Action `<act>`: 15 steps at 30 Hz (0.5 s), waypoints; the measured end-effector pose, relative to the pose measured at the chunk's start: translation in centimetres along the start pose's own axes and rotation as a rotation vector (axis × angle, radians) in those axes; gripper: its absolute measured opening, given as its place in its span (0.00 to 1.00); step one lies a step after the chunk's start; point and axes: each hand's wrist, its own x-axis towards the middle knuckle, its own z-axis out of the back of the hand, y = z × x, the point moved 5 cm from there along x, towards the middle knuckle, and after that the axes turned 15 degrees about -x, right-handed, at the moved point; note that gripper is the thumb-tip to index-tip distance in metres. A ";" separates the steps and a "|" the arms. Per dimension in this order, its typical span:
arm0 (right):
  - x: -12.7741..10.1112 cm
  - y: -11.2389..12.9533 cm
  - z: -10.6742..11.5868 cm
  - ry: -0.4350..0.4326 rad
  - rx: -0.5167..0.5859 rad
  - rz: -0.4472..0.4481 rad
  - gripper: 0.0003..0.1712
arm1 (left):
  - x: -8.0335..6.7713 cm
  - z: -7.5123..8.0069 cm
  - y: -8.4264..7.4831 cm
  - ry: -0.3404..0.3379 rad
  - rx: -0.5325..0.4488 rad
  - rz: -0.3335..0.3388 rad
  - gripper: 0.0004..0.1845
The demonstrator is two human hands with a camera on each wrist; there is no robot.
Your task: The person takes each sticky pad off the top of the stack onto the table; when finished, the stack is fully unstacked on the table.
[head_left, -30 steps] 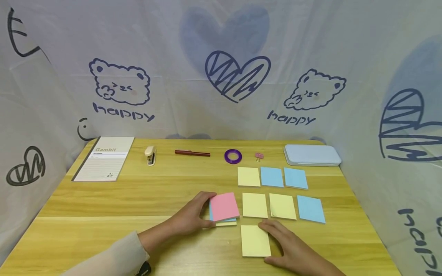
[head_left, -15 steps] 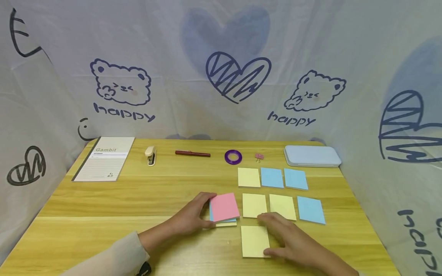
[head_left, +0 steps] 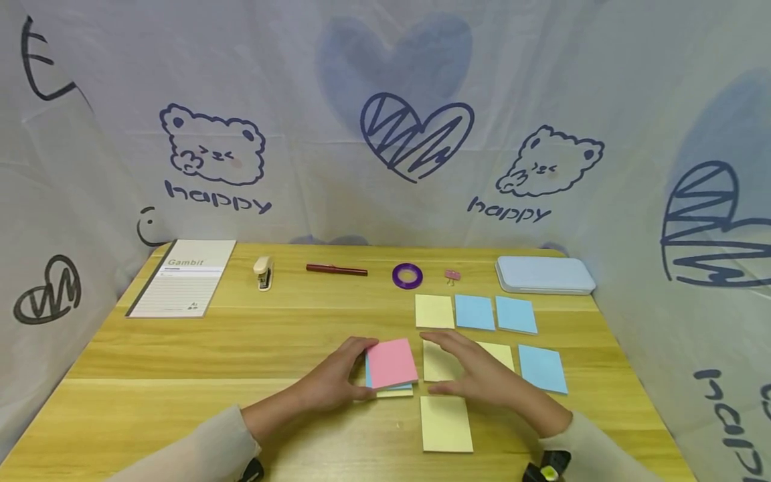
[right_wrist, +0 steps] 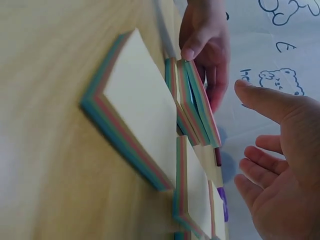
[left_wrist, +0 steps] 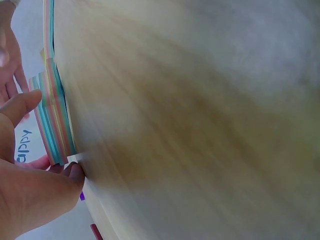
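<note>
The left hand [head_left: 330,381] grips one pink-topped note stack [head_left: 391,361] at table [head_left: 181,375] centre; the right hand [head_left: 476,375], fingers spread and empty, hovers just beside it. Seven pads lie right: four yellow [head_left: 446,423], three blue [head_left: 542,368]. Bare wood extends leftward to the table's edge.

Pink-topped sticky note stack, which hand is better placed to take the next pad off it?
Probably the right hand: it hovers open beside the pink-topped stack, while the left hand holds that stack's left edge.
</note>
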 end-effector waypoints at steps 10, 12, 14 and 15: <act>3.6 0.2 -2.2 0.119 0.034 -0.007 0.58 | 0.0 0.0 0.0 0.013 0.002 -0.010 0.46; 3.9 0.3 -2.5 0.131 0.034 0.000 0.57 | 0.0 0.1 0.0 0.013 0.006 -0.010 0.46; 4.2 0.4 -2.8 0.134 0.039 0.008 0.56 | 0.0 0.1 0.0 0.013 0.007 -0.008 0.46; 4.3 0.4 -2.9 0.131 0.041 0.014 0.56 | 0.0 0.1 0.0 0.013 0.006 -0.006 0.45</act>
